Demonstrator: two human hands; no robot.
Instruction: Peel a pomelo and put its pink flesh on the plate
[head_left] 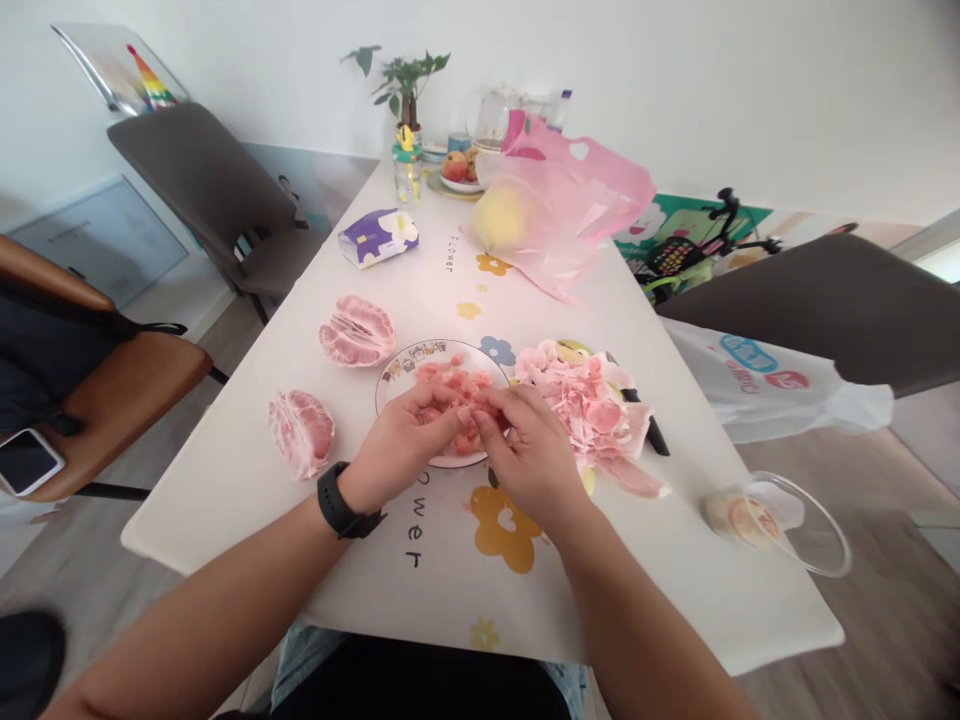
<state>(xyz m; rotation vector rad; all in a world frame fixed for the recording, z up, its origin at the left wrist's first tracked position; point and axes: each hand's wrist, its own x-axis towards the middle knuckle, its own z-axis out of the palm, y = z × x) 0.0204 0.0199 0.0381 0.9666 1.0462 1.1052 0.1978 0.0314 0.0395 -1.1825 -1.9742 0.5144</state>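
My left hand (405, 440) and my right hand (536, 450) meet over a white plate (391, 383) with cartoon figures along its rim. Thumbs and fingertips of both are pinched together on a small piece of pink pomelo flesh, mostly covered by the fingers. Loose pomelo pulp (454, 375) lies on the plate beneath them. To the left rest two peeled pomelo chunks, one farther (358, 332) and one nearer (302, 432). A heap of pink peel and membrane (585, 400) sits close to my right hand, with a dark-handled knife (655, 430) partly under it.
A pink plastic bag (570, 190) with a yellow round fruit stands farther back. Near it are a purple tissue pack (379, 238), a bottle (407, 170), a fruit plate (461, 183) and a potted plant (409, 85). A clear plastic tub (780, 525) is at the right edge.
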